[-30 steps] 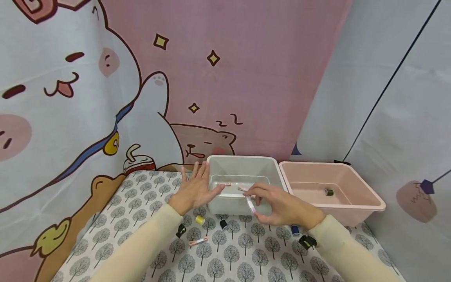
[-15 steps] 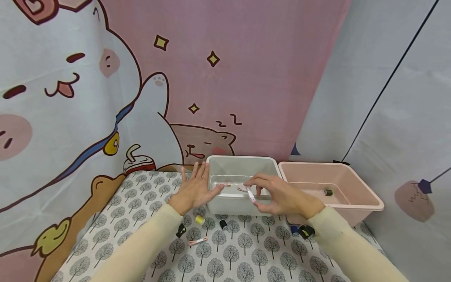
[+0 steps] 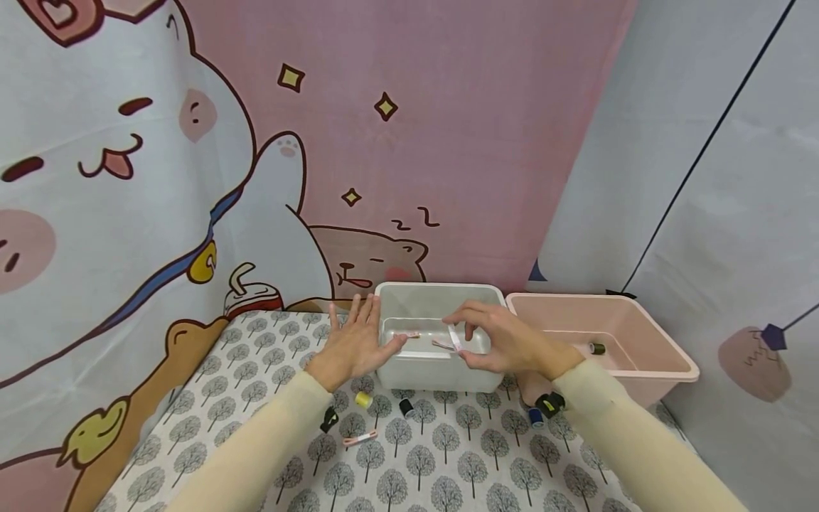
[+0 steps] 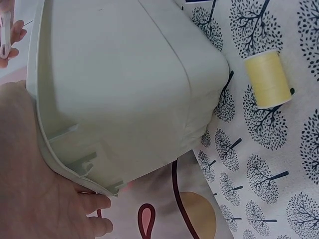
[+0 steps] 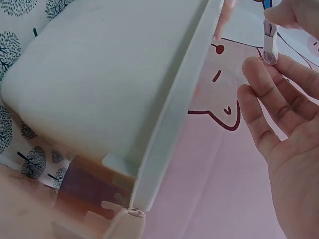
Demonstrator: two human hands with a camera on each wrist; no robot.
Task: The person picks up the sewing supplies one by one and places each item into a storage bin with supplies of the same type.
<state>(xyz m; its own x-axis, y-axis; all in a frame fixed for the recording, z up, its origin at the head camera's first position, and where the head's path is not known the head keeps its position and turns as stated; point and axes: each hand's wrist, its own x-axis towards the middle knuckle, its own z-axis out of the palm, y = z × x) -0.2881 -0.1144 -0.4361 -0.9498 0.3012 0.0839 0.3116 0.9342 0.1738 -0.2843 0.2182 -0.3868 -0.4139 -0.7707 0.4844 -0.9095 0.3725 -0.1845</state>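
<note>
My right hand pinches a pale skein of embroidery thread between thumb and fingers, above the grey-white bin. In the right wrist view the skein appears as a looped bundle with a paper band. Two more thread skeins lie inside the bin, a pinkish skein on the left and a paler skein near the middle. My left hand rests on the bin's left rim, its fingers straight and thumb reaching over the edge.
Right of the grey-white bin stands a pink bin holding a dark green thread spool. On the tree-print cloth in front lie a yellow spool, a black spool, a blue spool and a pink skein.
My right hand has moved forward and slightly up in the head view, carrying the skein farther over the grey-white bin. The left hand has stayed at the rim.
</note>
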